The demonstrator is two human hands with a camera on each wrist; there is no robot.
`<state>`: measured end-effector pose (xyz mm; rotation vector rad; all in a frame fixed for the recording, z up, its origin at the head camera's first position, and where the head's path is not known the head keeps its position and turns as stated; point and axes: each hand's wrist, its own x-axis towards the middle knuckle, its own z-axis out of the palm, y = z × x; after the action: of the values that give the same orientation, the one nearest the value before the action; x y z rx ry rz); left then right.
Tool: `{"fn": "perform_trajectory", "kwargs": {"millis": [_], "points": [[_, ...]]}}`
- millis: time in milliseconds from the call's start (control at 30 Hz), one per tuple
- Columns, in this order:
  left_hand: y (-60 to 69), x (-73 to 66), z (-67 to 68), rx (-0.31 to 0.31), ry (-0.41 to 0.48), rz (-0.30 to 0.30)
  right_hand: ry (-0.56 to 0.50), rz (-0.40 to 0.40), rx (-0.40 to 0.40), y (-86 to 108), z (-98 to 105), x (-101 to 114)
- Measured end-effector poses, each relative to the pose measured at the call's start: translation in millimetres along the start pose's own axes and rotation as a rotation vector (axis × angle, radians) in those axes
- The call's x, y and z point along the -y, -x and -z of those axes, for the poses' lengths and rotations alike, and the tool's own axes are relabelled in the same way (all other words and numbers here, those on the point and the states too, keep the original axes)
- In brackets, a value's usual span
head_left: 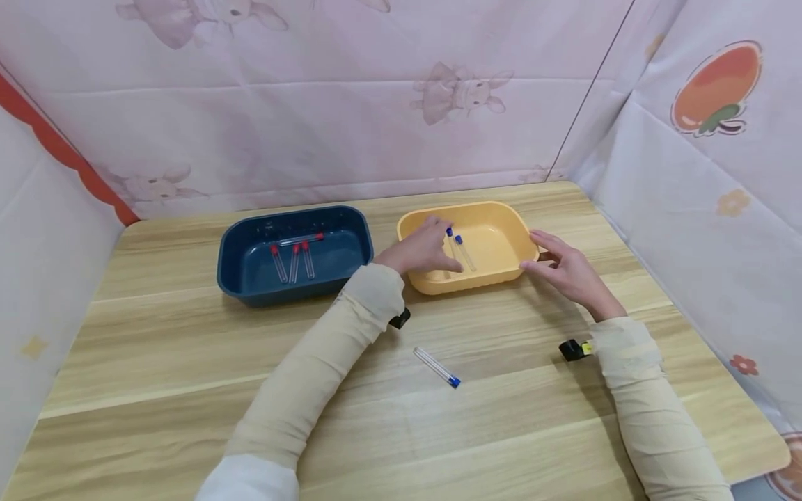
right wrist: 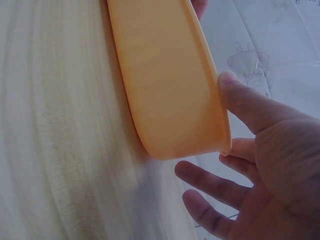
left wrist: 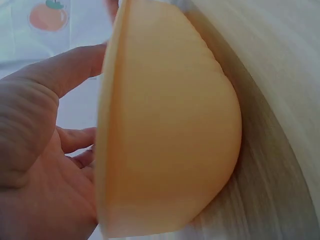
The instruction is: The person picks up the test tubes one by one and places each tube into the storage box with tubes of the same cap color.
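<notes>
The left hand (head_left: 427, 249) reaches over the near left side of a yellow plastic basin (head_left: 485, 280), thumb and fingers spread apart. Beside its fingertips, two clear test tubes (head_left: 466, 255) with blue caps lie inside the basin; the hand partly covers that area. In the left wrist view, the basin's outer wall (left wrist: 170, 120) hides the fingertips. At the basin's right end, the right hand (head_left: 567, 273) pinches the rim; the right wrist view shows its thumb (right wrist: 250, 102) against the rim and other fingers below. Another blue-capped test tube (head_left: 436, 367) lies on the table in front.
A dark blue basin (head_left: 263, 299) stands left of the yellow one, holding several red-capped test tubes (head_left: 294, 264). Both stand on a wood-grain table (head_left: 188, 390). Printed cloth walls (head_left: 351, 139) rise behind and at the sides. Black wrist cameras (head_left: 571, 350) sit under the forearms.
</notes>
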<state>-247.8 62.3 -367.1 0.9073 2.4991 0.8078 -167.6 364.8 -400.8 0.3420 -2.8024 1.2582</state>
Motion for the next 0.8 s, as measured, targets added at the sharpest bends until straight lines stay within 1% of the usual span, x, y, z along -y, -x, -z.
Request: {"fn": "perform_trajectory", "kwargs": {"millis": [133,300,400,533,667,800], "points": [[-6.2,3.6,-2.7,0.018,-0.018,0.014,-0.004,-0.002,-0.001,-0.6,0,-1],[-14.7,6.4,-9.9,0.034,-0.078,0.028,-0.013,0.0,-0.001,-1.4,-1,-2],[-16.6,5.9,-13.6,0.047,-0.116,0.038,-0.013,-0.001,0.001,-1.6,-2,-3],[-17.2,4.0,-15.5,0.044,-0.164,0.037,-0.008,-0.001,-0.002,-2.3,-3,-5],[-20.7,4.7,-17.7,0.031,-0.218,0.03,-0.005,0.004,-0.004,-3.1,-3,-5],[-24.4,5.4,-20.6,0.035,-0.249,0.022,-0.008,0.007,-0.008,-3.0,-3,-6]]}}
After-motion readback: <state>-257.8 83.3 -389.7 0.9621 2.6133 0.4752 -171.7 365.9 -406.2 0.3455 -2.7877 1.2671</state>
